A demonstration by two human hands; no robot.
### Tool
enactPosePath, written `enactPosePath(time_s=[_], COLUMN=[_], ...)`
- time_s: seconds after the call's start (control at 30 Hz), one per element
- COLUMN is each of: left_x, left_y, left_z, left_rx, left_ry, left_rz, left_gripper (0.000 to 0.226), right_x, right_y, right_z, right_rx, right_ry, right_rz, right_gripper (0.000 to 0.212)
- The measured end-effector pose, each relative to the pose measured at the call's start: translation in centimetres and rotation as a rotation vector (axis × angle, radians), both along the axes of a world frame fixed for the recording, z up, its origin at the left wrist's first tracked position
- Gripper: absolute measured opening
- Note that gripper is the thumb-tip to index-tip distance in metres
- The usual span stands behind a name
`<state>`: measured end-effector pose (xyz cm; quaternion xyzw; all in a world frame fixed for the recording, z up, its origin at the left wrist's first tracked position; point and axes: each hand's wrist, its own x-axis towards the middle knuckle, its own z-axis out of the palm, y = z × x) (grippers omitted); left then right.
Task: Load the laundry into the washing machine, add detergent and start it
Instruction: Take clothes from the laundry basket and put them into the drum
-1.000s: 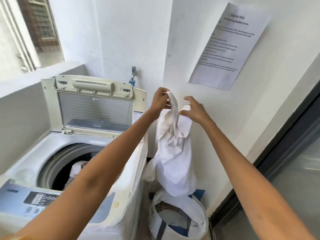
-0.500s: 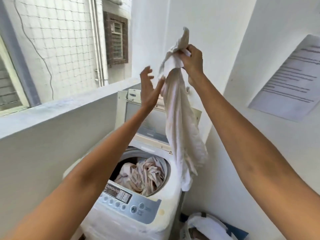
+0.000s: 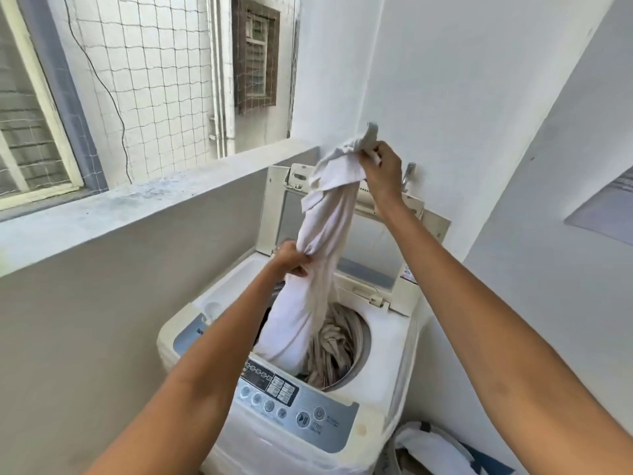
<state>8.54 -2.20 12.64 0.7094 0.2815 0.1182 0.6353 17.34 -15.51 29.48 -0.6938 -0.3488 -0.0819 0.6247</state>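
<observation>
Since half a second ago, the left hand [image 3: 293, 260] has clamped its grip mid-length on the white garment [image 3: 318, 269]; the right hand [image 3: 382, 169] grips its top. Lower end now enters the washing machine [image 3: 383, 341] drum, frame centre: loading continues.

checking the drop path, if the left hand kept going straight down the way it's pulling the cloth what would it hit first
Most likely the striped laundry already in the drum of the washing machine. The left hand grips the white garment right above the opening, with nothing else visible between; depth is hard to judge.

Floor [image 3: 399, 452]: washing machine [image 3: 376, 341], laundry bag [image 3: 435, 450].
</observation>
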Motion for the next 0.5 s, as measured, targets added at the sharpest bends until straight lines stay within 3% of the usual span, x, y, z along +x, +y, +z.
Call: enactPosePath(time_s=[0.1, 0.17, 0.2, 0.27, 0.4, 0.5], left_x=[-1.3, -2.6, -3.0, -3.8, -4.0, -3.9], left_y=[1.5, 1.9, 1.9, 1.6, 1.6, 1.1], left_z=[-4.4, -6.0, -7.1, -8.8, -12.2, -14.3], left_rx=[-0.091, -0.123, -0.146, -0.168, -0.307, -0.202], left_ry=[0.075, 0.1, 0.093, 0.092, 0.085, 0.072], left_rz=[0.118, 0.182, 0.183, 0.194, 0.252, 0.241], left_gripper=[0.009, 0.051, 0.058, 0.043, 0.053, 0.049], right_x=[0.8, 1.2, 1.2, 0.6, -1.8, -4.2], right_y=[0.7, 1.5, 1.9, 2.3, 3.3, 3.0], right_z=[-5.7, -10.1, -12.4, -17.0, -26.0, -32.3], right_rx=[-0.115, -0.224, -0.297, -0.439, -0.911, -1.324], right_ry=[0.072, 0.125, 0.128, 0.1, -0.181, -0.296], right_rz=[-0.027, -0.051, -0.065, -0.044, 0.101, 0.248], right_gripper=[0.008, 0.005, 0.01, 0.016, 0.03, 0.053])
